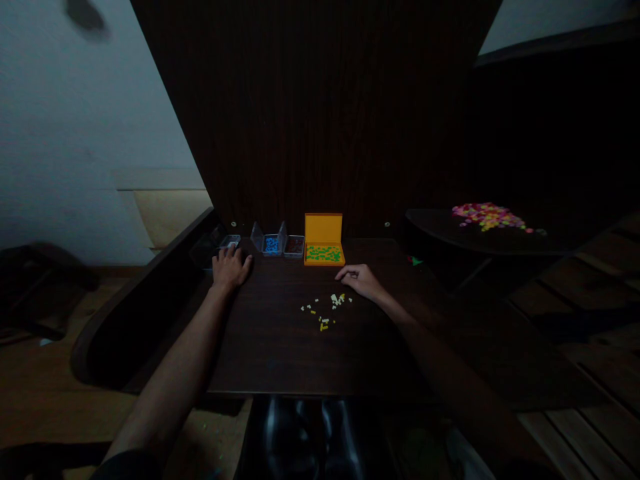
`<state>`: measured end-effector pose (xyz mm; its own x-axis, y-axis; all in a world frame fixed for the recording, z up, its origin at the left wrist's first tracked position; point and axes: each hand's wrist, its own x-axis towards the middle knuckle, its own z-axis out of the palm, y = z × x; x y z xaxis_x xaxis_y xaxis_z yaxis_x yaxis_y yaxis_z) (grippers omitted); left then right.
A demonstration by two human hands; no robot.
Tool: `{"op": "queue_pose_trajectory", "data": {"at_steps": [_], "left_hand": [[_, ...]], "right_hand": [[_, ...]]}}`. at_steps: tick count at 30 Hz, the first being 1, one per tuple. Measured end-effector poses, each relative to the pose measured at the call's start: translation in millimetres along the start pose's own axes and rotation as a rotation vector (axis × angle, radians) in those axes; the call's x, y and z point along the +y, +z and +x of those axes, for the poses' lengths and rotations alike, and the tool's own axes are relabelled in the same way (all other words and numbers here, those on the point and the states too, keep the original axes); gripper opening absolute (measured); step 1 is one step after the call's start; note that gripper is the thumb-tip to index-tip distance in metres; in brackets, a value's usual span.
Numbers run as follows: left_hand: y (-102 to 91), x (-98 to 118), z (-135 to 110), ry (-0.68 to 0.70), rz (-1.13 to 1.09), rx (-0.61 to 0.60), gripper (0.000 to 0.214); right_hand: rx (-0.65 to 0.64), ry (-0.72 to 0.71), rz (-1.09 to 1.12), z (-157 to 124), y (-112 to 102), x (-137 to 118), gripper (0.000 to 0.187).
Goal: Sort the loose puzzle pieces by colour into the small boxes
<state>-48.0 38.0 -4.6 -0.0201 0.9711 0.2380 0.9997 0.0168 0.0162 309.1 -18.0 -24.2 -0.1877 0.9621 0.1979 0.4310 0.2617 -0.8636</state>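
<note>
My left hand point(231, 268) reaches to a small clear plastic box point(231, 240) at the back left of the dark table, its fingers spread over the box's near side. Near the orange box point(323, 229), my right hand point(361, 279) hovers or rests with curled fingers; whether they pinch anything is too small to see. The orange box stands with its lid up and holds green pieces point(324, 253). Loose white pieces point(337, 301) and a few yellow pieces point(324, 327) lie scattered on the table between my arms.
Two clear boxes stand along the back, one with blue pieces point(271, 245), one with dark reddish pieces point(295, 245). A green and red item point(415, 261) lies at the right. Colourful pieces point(490, 216) are heaped on a side shelf point(435, 223). A dark panel point(320, 120) rises behind.
</note>
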Motion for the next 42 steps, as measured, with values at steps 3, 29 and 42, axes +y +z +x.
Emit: {"op": "queue_pose_trajectory", "data": {"at_steps": [3, 29, 42], "left_hand": [[1.3, 0, 1, -0.008, 0.005, 0.009, 0.06], [0.2, 5, 11, -0.066, 0.015, -0.018, 0.062], [-10.4, 3, 42, -0.111, 0.084, -0.045, 0.049]], "right_hand": [[-0.167, 0.047, 0.049, 0, -9, -3, 0.014], [-0.51, 0.055, 0.042, -1, -28, -2, 0.035], [-0.476, -0.11, -0.029, 0, -28, 4, 0.036]]}}
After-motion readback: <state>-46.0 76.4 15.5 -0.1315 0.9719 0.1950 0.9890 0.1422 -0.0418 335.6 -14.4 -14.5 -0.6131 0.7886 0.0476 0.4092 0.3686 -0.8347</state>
